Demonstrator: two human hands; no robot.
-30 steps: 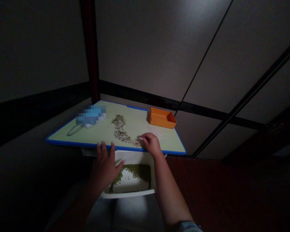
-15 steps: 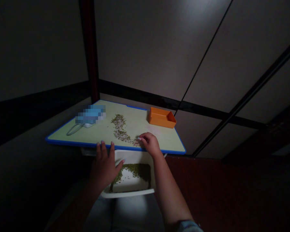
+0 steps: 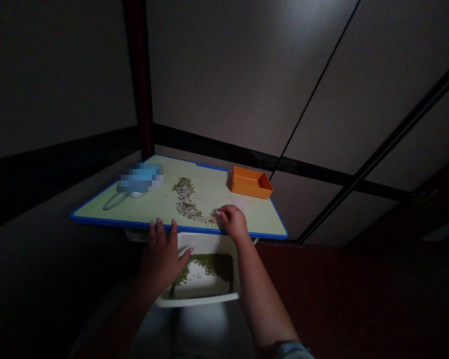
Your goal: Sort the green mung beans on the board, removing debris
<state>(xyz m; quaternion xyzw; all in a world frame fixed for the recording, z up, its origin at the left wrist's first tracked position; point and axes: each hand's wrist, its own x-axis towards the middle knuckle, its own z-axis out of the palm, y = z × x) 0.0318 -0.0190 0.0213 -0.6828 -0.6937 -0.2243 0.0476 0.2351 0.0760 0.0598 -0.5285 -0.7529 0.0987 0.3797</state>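
On the pale-yellow, blue-edged table (image 3: 213, 189), a trail of small green and whitish grains (image 3: 187, 207) nears the front edge. There the right hand (image 3: 233, 222) gathers its fingertips; whether they pinch anything, I cannot tell. The left hand (image 3: 161, 262), fingers spread, meets that edge beside a white rectangular tub (image 3: 202, 301).

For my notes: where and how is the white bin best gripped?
Likely by its left and right rims, one hand coming from each side. The white bin is wide and open-topped; its far rim appears close to the table's blue edge, and loose green bits inside favour a level hold.
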